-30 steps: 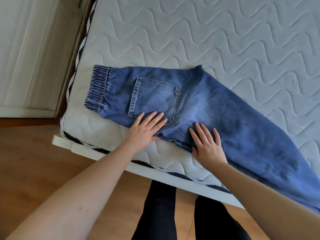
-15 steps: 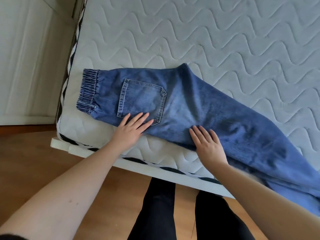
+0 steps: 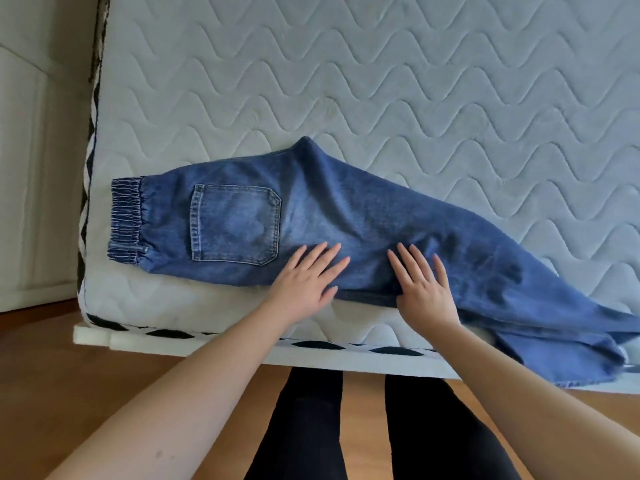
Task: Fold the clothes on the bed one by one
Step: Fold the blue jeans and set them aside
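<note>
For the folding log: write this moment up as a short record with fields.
garment: blue jeans, folded lengthwise, back pocket facing up
waistband: elastic waistband at the left end
leg ends: hang over the mattress edge at lower right
left hand: left hand flat on the denim, fingers straight
right hand: right hand flat on the denim, fingers spread
floor: wooden floor

a wooden floor [image 3: 52,368] lies beside a white panelled wall [image 3: 38,168], black-clad legs [image 3: 304,427] standing there.

Both the left hand [image 3: 306,282] and right hand [image 3: 420,287] press flat on blue jeans [image 3: 346,209] lying across the mattress [image 3: 381,81], fingers [image 3: 327,259] straight.
</note>
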`<state>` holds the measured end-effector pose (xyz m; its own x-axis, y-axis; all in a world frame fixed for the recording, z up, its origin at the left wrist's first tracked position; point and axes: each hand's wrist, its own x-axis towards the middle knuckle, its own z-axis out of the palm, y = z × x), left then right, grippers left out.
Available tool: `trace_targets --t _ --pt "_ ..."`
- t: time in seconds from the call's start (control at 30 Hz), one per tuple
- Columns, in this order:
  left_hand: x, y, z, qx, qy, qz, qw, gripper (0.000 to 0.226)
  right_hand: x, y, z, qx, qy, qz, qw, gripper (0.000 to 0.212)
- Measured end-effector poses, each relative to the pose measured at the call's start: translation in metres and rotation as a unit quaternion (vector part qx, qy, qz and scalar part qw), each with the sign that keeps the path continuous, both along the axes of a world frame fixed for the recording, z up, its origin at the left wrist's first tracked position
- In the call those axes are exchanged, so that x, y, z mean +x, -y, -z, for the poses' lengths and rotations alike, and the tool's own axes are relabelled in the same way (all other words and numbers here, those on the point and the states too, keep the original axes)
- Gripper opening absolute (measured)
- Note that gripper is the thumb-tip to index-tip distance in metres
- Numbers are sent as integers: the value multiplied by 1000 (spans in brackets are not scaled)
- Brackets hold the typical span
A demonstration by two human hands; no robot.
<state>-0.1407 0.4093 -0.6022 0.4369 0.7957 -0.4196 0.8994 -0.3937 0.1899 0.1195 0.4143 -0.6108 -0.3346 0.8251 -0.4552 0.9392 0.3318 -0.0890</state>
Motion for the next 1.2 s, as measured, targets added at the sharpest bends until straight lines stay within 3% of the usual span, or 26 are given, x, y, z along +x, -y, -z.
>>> trace_targets --t 0.17,0.37,0.6,0.67,0.73,0.83,0.9,1.0,1.2 --pt "72 -29 4 -20 -16 58 998 59 71 7 -11 -12 13 45 999 87" --pt "175 -39 7 -1 -4 141 990 67 163 33 -23 26 19 194 980 95" --pt "281 -35 3 18 -1 202 979 84 264 64 -22 -22 34 444 895 95" --pt "302 -35 2 27 -11 215 976 85 277 67 -22 -23 27 441 897 84" --pt "321 -36 -1 33 -27 213 976 78 286 64 -23 8 22 422 906 59" --pt "341 -43 -10 21 -19 174 984 50 297 52 -30 48 -6 420 906 27" --pt "349 -53 -17 8 19 135 991 33 300 43 -38 62 -58 436 896 22" --pt "349 -73 -32 -38 105 43 993 25 298 24 -56 106 -106 437 887 21" --pt "316 -109 -73 -30 250 -42 967 10 276 -40 -115 256 -182 377 871 26"
